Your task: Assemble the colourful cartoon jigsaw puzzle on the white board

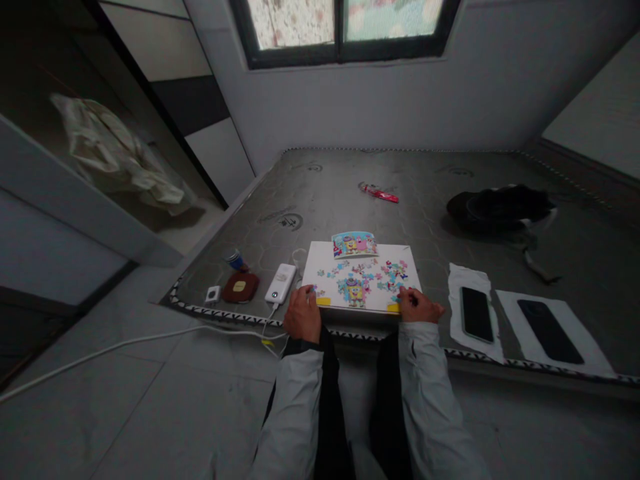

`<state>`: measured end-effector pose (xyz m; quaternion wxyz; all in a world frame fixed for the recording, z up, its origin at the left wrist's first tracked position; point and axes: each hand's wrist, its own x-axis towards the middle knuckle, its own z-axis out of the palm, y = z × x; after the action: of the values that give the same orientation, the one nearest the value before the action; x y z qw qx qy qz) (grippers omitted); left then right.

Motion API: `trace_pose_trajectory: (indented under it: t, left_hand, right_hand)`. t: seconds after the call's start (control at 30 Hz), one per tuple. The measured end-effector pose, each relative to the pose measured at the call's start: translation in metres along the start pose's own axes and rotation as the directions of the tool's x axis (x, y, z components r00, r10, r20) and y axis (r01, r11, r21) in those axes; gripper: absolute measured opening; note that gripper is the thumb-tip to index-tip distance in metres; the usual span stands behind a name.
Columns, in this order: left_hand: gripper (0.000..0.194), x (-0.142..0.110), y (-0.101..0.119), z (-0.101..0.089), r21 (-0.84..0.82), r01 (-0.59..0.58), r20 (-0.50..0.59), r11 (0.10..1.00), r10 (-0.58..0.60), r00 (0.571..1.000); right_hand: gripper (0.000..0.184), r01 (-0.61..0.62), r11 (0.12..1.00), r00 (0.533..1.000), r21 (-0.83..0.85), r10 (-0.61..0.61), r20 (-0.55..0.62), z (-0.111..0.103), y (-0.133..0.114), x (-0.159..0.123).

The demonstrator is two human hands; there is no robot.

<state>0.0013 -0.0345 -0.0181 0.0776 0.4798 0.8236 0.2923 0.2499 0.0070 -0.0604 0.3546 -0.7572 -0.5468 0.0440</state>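
Observation:
A white board [320, 267] lies near the front edge of the mattress, with loose jigsaw pieces [393, 275] spread over it. A partly joined cartoon puzzle [355, 291], with a yellow square figure, sits at its front middle. Behind it rests a printed picture card [355, 245] of the same characters. My left hand [303, 313] is closed at the board's left front corner, a small bluish bit by its fingertips. At the right front corner my right hand [419, 307] has its fingers pinched near loose pieces. What either hand holds is too small to tell.
Left of the board are a white power bank [281, 284] with a cable, a brown case [241, 287], a small blue can [234, 259] and a white plug [213, 294]. Two phones [477, 314] lie on white paper at right. A dark cap [500, 208] and a red packet [380, 193] lie farther back.

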Motion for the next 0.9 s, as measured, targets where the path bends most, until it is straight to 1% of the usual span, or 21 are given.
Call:
trace_pose_trajectory:
  t: [0.2, 0.37, 0.5, 0.67, 0.77, 0.83, 0.9]
  left_hand:
    - [0.019, 0.003, -0.005, 0.006, 0.080, -0.039, 0.008, 0.996, 0.039, 0.999]
    - [0.018, 0.003, 0.000, 0.010, 0.091, -0.069, 0.048, 0.993, 0.065, 0.997]
    - [0.013, 0.002, 0.004, 0.011, 0.090, -0.071, 0.076, 0.993, 0.064, 0.995]
    - [0.014, 0.000, 0.007, 0.012, 0.078, -0.083, 0.093, 0.994, 0.076, 0.993]
    - [0.008, -0.003, 0.009, 0.013, 0.055, -0.094, 0.097, 0.994, 0.088, 0.991]
    - [0.006, -0.004, 0.010, 0.013, 0.014, -0.091, 0.096, 0.996, 0.090, 0.991]
    - [0.007, -0.006, 0.011, 0.014, -0.063, -0.087, 0.079, 0.994, 0.091, 0.993]
  right_hand:
    - [0.050, -0.001, 1.000, 1.000, 0.014, 0.001, 0.021, 0.002, 0.001, 0.004]
    - [0.051, 0.006, 1.000, 0.999, 0.012, -0.007, 0.039, 0.004, 0.001, 0.006]
    - [0.052, 0.018, 1.000, 0.999, 0.007, -0.018, 0.042, 0.004, 0.003, 0.007]
    - [0.052, 0.068, 0.998, 0.996, 0.002, -0.068, 0.058, 0.007, 0.005, 0.005]
    - [0.052, 0.087, 0.996, 0.994, 0.006, -0.087, 0.065, 0.008, 0.001, 0.002]
    - [0.051, 0.100, 0.995, 0.992, 0.019, -0.102, 0.075, 0.008, -0.003, -0.001]
    - [0.049, 0.124, 0.992, 0.988, 0.038, -0.127, 0.090, 0.008, -0.008, -0.004]
